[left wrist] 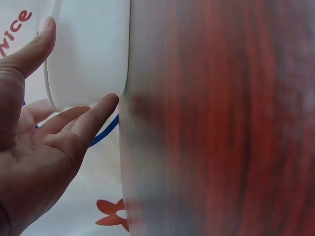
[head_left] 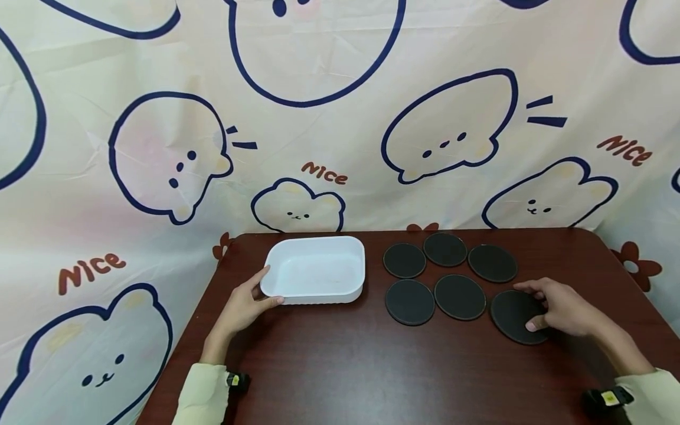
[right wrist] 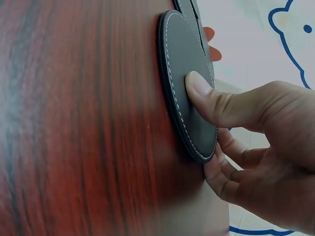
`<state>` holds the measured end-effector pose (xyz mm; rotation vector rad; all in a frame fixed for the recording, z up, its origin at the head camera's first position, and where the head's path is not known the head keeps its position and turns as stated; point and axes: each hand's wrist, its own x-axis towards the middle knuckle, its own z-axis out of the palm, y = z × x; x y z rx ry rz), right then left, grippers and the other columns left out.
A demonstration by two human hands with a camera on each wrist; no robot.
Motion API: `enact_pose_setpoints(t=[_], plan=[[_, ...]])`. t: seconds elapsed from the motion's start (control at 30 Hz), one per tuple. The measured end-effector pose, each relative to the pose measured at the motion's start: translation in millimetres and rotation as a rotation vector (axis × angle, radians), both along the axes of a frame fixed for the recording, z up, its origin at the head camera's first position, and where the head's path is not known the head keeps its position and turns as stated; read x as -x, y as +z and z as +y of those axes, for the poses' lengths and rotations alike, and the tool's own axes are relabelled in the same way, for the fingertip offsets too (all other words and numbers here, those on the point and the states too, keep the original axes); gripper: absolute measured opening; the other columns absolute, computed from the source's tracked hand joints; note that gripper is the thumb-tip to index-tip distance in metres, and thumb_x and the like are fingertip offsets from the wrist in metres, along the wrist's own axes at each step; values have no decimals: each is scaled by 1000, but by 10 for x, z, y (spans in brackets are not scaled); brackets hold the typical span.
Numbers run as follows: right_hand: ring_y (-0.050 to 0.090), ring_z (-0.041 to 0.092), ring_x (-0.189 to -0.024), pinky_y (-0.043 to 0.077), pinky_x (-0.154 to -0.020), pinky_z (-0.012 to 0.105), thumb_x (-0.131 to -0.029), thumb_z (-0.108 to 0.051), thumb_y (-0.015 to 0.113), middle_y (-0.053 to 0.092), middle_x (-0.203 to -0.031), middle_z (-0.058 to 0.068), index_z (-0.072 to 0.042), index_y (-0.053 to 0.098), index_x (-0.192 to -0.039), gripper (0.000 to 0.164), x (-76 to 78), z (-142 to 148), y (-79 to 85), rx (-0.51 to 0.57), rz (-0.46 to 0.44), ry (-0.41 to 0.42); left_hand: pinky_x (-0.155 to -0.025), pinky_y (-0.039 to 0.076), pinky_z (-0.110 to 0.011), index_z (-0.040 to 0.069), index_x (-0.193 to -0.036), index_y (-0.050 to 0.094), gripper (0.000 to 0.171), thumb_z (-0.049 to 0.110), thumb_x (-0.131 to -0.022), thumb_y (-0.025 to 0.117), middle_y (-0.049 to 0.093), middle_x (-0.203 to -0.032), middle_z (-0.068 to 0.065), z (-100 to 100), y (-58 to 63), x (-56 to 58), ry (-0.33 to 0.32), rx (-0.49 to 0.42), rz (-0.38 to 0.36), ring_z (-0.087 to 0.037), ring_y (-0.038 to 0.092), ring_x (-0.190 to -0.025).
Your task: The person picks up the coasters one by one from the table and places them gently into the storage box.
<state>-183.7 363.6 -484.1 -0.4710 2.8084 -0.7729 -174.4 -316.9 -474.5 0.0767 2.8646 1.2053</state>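
A white rectangular plastic container (head_left: 313, 268) sits toward the back left of the table. My left hand (head_left: 245, 304) spans its left end, thumb and fingers spread and fairly straight, fingertips at the rim and the near corner; the left wrist view shows the palm (left wrist: 47, 147) apart from the wall. On the right, my right hand (head_left: 565, 310) pinches a round black coaster (head_left: 514, 316) with pale edge stitching. In the right wrist view the thumb presses on the upper face of the coaster (right wrist: 182, 59), while the other fingers reach its edge, their tips partly hidden.
Several more black coasters, among them one in the front row (head_left: 460, 297) and one at the back (head_left: 445, 249), lie in two rows between the container and my right hand. Behind the dark brown table (head_left: 372, 366) hangs a printed cloth (head_left: 319, 136).
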Motion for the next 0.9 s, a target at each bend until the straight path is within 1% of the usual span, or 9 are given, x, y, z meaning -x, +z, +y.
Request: enact_pose_setpoints(t=[0.07, 0.17, 0.3, 0.37, 0.53, 0.63, 0.77, 0.9], plan=[[65, 31, -106, 56, -76, 29, -75, -21, 99, 70, -125, 20, 4, 66, -139, 76, 15, 10, 17, -3, -13, -8, -108, 56, -51, 6, -169, 32, 99, 33, -91, 88, 41, -168, -29, -13, 7, 1, 4, -25, -8, -43, 60, -142], [65, 19, -100, 54, -73, 23, -78, -22, 97, 73, -118, 13, 0, 68, -135, 68, 23, 28, 42, 1, -25, -20, -106, 57, -51, 6, -169, 31, 99, 32, -92, 88, 41, -168, -29, -29, 20, -5, -4, -43, -10, -44, 61, -141], [62, 6, -92, 53, -72, 23, -80, -20, 95, 74, -111, 7, -4, 71, -130, 57, 21, 51, 58, 11, -13, -19, -105, 57, -49, 8, -170, 28, 100, 28, -92, 87, 40, -169, -28, -36, 30, -22, -17, -79, -8, -45, 60, -142], [60, 3, -89, 52, -71, 23, -81, -21, 94, 73, -109, 5, -6, 72, -127, 53, 24, 59, 55, 18, -8, -11, -104, 58, -46, 8, -171, 27, 101, 26, -92, 88, 40, -169, -27, -45, 28, -33, -22, -95, -7, -45, 60, -142], [55, 3, -81, 47, -68, 24, -82, -21, 93, 72, -106, 4, -7, 72, -125, 49, 23, 90, 38, 39, -11, 0, -103, 60, -42, 8, -171, 26, 102, 26, -92, 87, 41, -168, -28, -61, 20, -56, -34, -103, -18, -45, 59, -142], [54, 4, -76, 48, -63, 25, -83, -18, 92, 70, -103, 6, -5, 72, -124, 47, 15, 109, 31, 80, -49, -31, -103, 60, -41, 8, -171, 25, 101, 27, -93, 86, 39, -169, -29, -62, 19, -70, -42, -105, -30, -45, 59, -143], [59, 8, -77, 57, -61, 28, -85, -15, 91, 69, -103, 10, 0, 70, -127, 49, -2, 125, 26, 154, -130, -82, -102, 61, -41, 8, -172, 24, 101, 26, -93, 86, 38, -169, -29, -65, 22, -90, -42, -109, -44, -45, 59, -143], [67, 13, -83, 64, -67, 32, -89, -17, 88, 72, -108, 14, 5, 66, -134, 55, -23, 136, 3, 231, -210, -129, -103, 60, -43, 8, -172, 25, 101, 27, -93, 86, 38, -169, -29, -66, 25, -102, -35, -101, -52, -46, 58, -143]])
